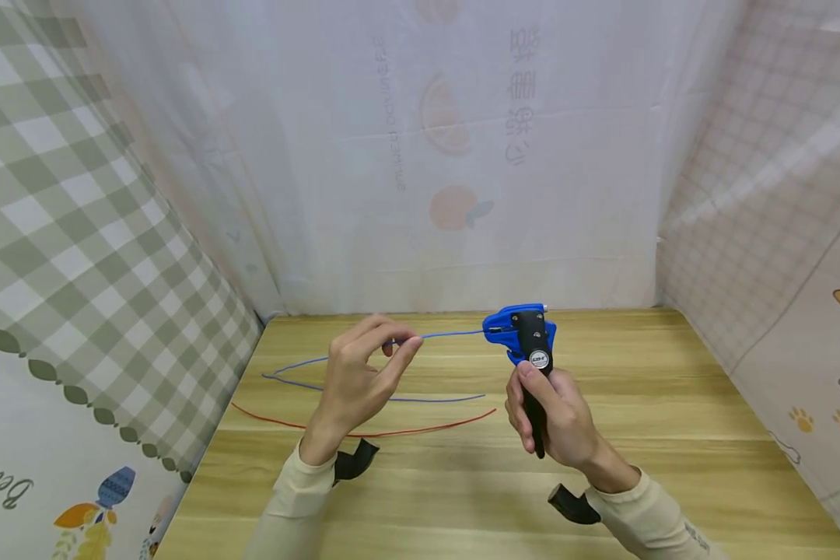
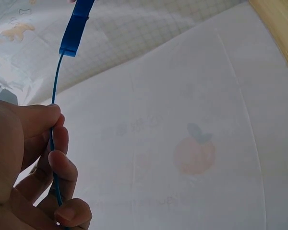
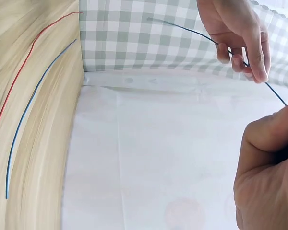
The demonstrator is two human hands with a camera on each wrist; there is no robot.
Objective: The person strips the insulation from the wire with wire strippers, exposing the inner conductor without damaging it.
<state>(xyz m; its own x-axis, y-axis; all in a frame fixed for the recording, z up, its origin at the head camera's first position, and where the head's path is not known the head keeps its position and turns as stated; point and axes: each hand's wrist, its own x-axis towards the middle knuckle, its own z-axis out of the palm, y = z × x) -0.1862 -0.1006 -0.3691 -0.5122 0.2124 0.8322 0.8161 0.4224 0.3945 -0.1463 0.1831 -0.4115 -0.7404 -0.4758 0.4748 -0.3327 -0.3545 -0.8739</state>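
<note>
My left hand [image 1: 364,373] pinches a thin blue wire [image 1: 451,334] between thumb and fingertips. In the left wrist view the same wire [image 2: 55,84] runs across the curled fingers [image 2: 62,165]. Its far end enters the nose of a blue-and-black wire stripper [image 1: 532,334]; whether the jaws press on it cannot be made out. My right hand [image 1: 560,420] grips the stripper's black handle, holding the tool upright above the table. In the right wrist view, the wire's tail [image 3: 192,31] trails beyond the left hand [image 3: 245,36], and the right hand [image 3: 269,177] hides the stripper.
A second blue wire [image 1: 434,400] and a red wire [image 1: 427,432] lie on the wooden tabletop [image 1: 672,435], below and left of the hands. Hanging sheets enclose the table: a white one [image 1: 567,257] behind, a green checked one [image 1: 112,210] left, a printed one [image 1: 763,272] right.
</note>
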